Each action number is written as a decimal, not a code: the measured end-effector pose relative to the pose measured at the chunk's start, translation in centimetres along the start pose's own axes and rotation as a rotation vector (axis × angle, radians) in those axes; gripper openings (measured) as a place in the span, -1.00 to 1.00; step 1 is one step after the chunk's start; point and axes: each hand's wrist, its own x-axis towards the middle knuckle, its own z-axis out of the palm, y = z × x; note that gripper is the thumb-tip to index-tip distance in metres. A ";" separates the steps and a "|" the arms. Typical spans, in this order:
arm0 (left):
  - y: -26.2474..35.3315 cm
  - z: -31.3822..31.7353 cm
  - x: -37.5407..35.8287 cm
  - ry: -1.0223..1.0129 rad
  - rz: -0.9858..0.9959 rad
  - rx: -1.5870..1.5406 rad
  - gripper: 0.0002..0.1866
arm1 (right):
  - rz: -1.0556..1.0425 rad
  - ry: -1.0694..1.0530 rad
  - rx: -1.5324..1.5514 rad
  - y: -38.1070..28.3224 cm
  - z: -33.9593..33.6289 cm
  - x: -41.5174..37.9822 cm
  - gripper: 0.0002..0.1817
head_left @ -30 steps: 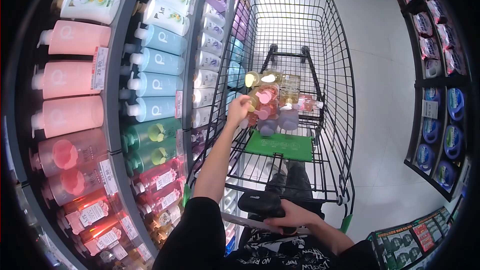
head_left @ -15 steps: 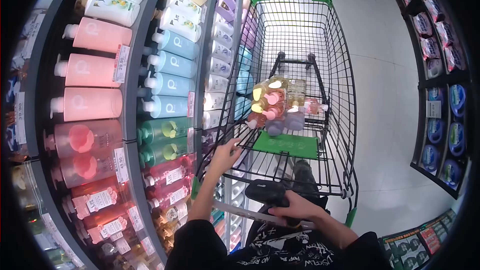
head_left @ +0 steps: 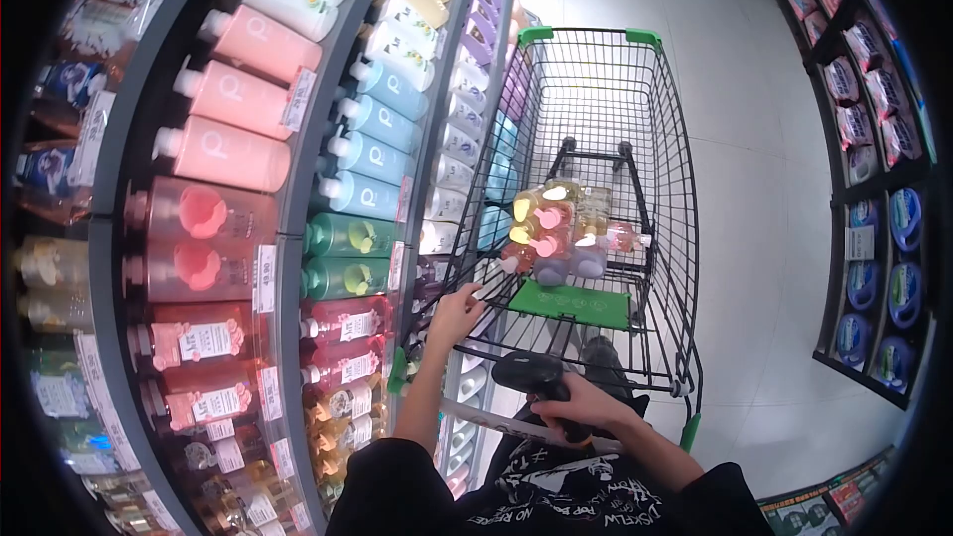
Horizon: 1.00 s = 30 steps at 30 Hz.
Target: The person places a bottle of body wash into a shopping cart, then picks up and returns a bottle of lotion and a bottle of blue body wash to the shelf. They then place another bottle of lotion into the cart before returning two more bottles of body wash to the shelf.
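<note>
A black handheld scanner (head_left: pixel 531 375) is gripped in my right hand (head_left: pixel 581 405), just above the cart's handle bar. My left hand (head_left: pixel 459 314) is at the near left side of the wire shopping cart (head_left: pixel 675 199), its fingers apart and empty beside the rim; whether it touches the wire is unclear. Inside the cart lie several pump bottles, with yellow and pink tops (head_left: pixel 548 228), and a small pink bottle (head_left: pixel 625 236). Nearer to me is the cart's green panel (head_left: pixel 571 305).
Shelves on the left hold pink bottles (head_left: pixel 238 154), light blue bottles (head_left: pixel 372 159) and green bottles (head_left: pixel 347 278), close to the cart. A dark rack (head_left: pixel 829 179) with blue containers (head_left: pixel 905 218) stands at the right, across the pale floor (head_left: pixel 759 268).
The cart appears slightly lower in view and the left shelves have shifted right. My left hand has moved slightly right and down. The scanner is still in my right hand.
</note>
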 end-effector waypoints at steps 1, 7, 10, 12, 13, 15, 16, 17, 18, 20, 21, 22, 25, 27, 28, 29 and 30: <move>-0.2 0.1 -0.3 0.018 -0.005 0.002 -0.61 | -0.006 -0.005 -0.014 0.2 0.2 0.0 -0.68; -0.5 0.3 -2.3 0.158 -0.047 -0.065 -0.68 | 0.011 0.001 0.016 2.3 1.2 -0.4 -0.68; -1.1 0.6 -3.0 0.221 -0.052 -0.118 -0.69 | 0.019 -0.004 0.064 3.2 1.6 -0.6 -0.68; -1.4 0.6 -3.4 0.220 -0.038 -0.105 -0.70 | 0.017 -0.011 0.091 3.4 1.8 -0.7 -0.68; -1.5 0.7 -3.7 0.213 -0.037 -0.099 -0.71 | 0.048 -0.006 0.115 3.4 2.0 -0.9 -0.68; -1.7 0.8 -4.4 0.242 -0.024 -0.094 -0.72 | 0.082 -0.013 0.121 3.5 2.4 -1.3 -0.67; -1.6 0.9 -4.7 0.237 -0.029 -0.099 -0.72 | 0.083 -0.009 0.133 3.7 2.5 -1.5 -0.67; -1.6 1.0 -5.1 0.233 -0.034 -0.104 -0.73 | 0.084 -0.005 0.144 4.0 2.6 -1.6 -0.66; -1.9 1.3 -5.4 0.244 -0.033 -0.106 -0.74 | 0.072 -0.015 0.152 4.4 2.5 -1.7 -0.66; -2.6 1.9 -6.0 0.264 -0.020 -0.111 -0.74 | 0.094 -0.005 0.132 4.8 2.8 -2.0 -0.66; -2.9 2.0 -6.3 0.258 -0.003 -0.110 -0.74 | 0.112 0.019 0.135 4.8 3.1 -2.2 -0.67; -3.3 2.1 -6.7 0.243 -0.009 -0.124 -0.73 | 0.111 0.034 0.133 5.0 3.5 -2.3 -0.67; -3.5 2.4 -7.8 0.286 0.008 -0.127 -0.72 | 0.097 0.015 0.096 6.1 3.7 -2.5 -0.67; -3.8 2.5 -7.9 0.329 0.028 -0.118 -0.71 | 0.068 0.004 0.033 6.4 3.8 -2.3 -0.67; -3.9 2.6 -8.2 0.315 0.025 -0.133 -0.71 | 0.020 -0.030 0.021 6.6 4.0 -2.5 -0.66; -4.0 2.8 -8.6 0.302 0.021 -0.150 -0.71 | -0.025 -0.065 0.008 6.8 4.2 -2.6 -0.66; -3.9 2.7 -9.1 0.319 0.032 -0.119 -0.71 | 0.007 -0.066 -0.026 7.2 4.3 -2.5 -0.64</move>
